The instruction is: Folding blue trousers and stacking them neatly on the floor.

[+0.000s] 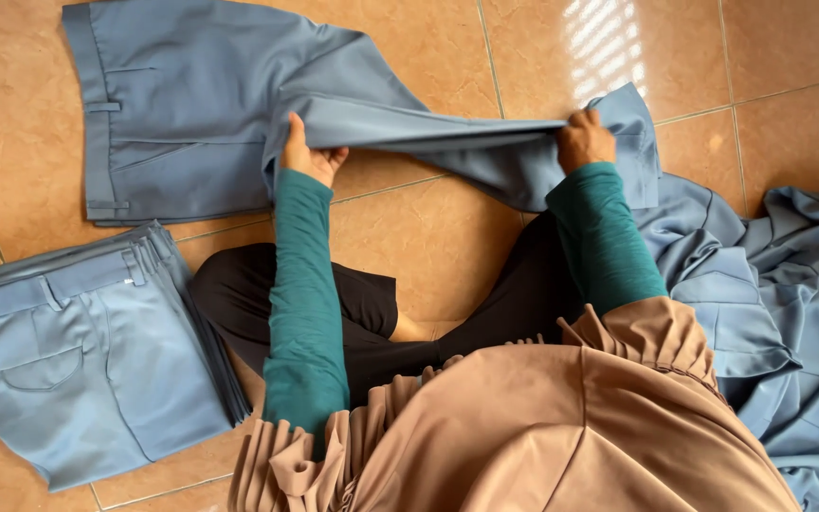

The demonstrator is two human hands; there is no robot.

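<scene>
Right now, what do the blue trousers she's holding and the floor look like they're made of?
The blue trousers look like a smooth woven suiting cloth, perhaps a polyester blend: matte, draping in soft folds between the left hand and right hand. The floor looks like glazed ceramic tile: glossy orange-brown, with grout lines and a window glare.

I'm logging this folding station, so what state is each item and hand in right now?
Blue trousers: spread on the floor, one leg lifted and pulled taut.
Left hand: shut on the trousers near the crotch.
Right hand: shut on the trousers at the leg end.
Folded stack: folded, piled neatly.
Loose pile: unfolded, crumpled.
</scene>
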